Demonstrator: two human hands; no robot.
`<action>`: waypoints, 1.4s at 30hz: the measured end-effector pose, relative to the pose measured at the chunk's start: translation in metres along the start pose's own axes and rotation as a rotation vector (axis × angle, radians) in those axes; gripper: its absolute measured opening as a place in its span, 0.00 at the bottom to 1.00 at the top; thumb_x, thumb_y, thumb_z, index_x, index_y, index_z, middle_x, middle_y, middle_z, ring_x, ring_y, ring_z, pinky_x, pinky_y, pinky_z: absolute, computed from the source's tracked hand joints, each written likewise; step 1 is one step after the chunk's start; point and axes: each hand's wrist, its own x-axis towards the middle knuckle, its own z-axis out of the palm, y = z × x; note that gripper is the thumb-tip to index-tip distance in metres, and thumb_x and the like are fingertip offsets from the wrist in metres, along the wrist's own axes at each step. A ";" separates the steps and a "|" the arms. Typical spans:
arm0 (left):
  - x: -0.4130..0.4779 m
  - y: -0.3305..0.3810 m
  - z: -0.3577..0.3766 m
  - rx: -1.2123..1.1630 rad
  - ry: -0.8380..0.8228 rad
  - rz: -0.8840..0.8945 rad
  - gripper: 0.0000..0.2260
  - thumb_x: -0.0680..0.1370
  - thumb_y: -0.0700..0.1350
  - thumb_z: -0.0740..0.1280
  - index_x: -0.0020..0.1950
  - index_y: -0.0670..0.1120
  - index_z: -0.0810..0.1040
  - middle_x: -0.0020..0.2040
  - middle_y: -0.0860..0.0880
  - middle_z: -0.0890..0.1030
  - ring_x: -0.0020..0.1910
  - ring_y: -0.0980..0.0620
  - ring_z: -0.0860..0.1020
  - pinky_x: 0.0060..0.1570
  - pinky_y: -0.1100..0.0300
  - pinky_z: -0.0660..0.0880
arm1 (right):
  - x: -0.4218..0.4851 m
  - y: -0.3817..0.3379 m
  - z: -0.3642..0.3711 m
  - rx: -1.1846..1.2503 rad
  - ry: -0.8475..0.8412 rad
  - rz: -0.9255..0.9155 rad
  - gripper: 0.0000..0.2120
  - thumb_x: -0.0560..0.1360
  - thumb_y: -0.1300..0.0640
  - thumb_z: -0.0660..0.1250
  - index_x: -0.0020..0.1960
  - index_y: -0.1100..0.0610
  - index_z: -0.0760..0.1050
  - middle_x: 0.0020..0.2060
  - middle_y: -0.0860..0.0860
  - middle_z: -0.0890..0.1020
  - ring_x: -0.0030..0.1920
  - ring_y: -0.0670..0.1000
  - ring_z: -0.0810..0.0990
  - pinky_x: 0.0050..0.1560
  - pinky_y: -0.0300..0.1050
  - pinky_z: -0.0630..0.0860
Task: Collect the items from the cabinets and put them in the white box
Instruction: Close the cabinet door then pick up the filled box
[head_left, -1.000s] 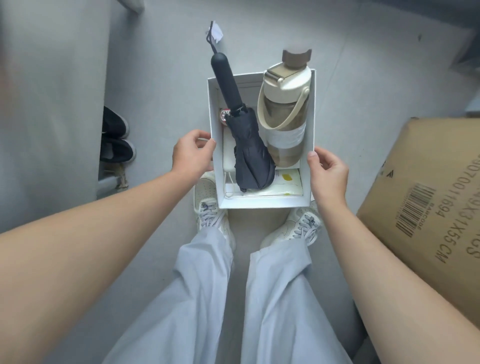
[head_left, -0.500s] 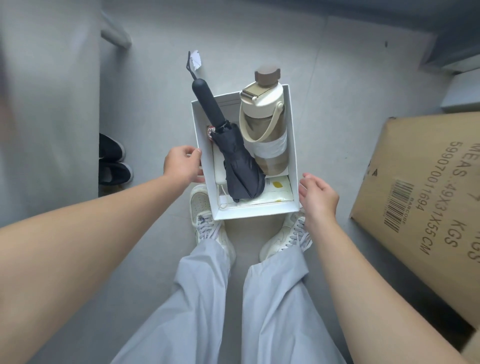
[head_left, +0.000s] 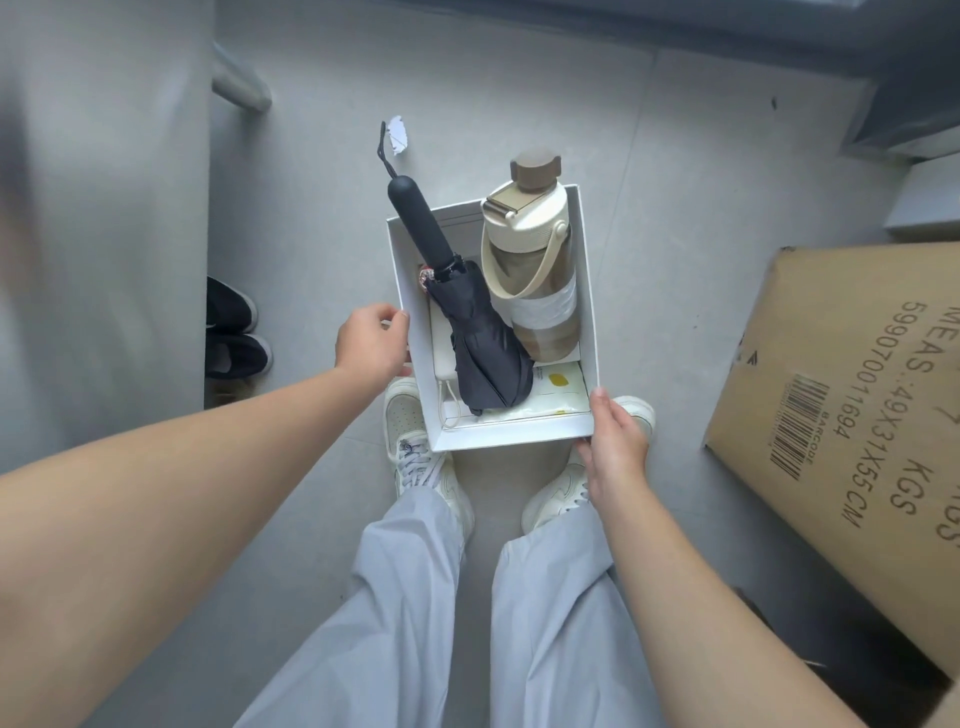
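Trouser legs (head_left: 415, 597), two, in pale grey, end in two cream sneakers (head_left: 413, 449). Just above them one white box (head_left: 511, 439) sits between both hands: the right hand (head_left: 615, 441) pinches its near right corner, and the left hand (head_left: 370, 343) grips its left wall. Inside lie one black folded umbrella (head_left: 483, 343), one beige bottle (head_left: 535, 270), one white power bank (head_left: 442, 353) and one lemon-printed packet (head_left: 558, 397). Two black shoes (head_left: 234, 332) stand far left.

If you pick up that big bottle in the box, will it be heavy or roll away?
Maybe light: the see-through bottle shows no obvious liquid. Its round body could roll if laid on the floor. The loop handle looks bendy, so the bottle may swing.
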 end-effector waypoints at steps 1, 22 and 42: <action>0.000 -0.002 0.001 -0.005 0.006 0.014 0.11 0.81 0.46 0.60 0.52 0.43 0.80 0.47 0.39 0.82 0.40 0.42 0.84 0.35 0.53 0.83 | 0.001 0.000 0.002 0.029 0.012 -0.004 0.16 0.81 0.49 0.70 0.66 0.53 0.80 0.63 0.47 0.82 0.64 0.51 0.80 0.66 0.51 0.78; 0.017 0.024 -0.036 -0.355 0.052 0.042 0.24 0.79 0.43 0.68 0.74 0.48 0.65 0.56 0.47 0.80 0.46 0.50 0.85 0.44 0.54 0.83 | -0.015 -0.076 0.031 -0.068 -0.187 -0.419 0.19 0.81 0.64 0.66 0.71 0.54 0.74 0.63 0.50 0.83 0.66 0.52 0.81 0.71 0.58 0.75; 0.014 0.013 -0.037 -0.477 -0.052 0.040 0.26 0.78 0.41 0.70 0.75 0.44 0.67 0.53 0.51 0.81 0.52 0.51 0.84 0.37 0.58 0.82 | -0.027 -0.067 0.043 -0.054 -0.126 -0.331 0.14 0.78 0.59 0.71 0.60 0.45 0.80 0.57 0.39 0.85 0.60 0.38 0.82 0.63 0.38 0.76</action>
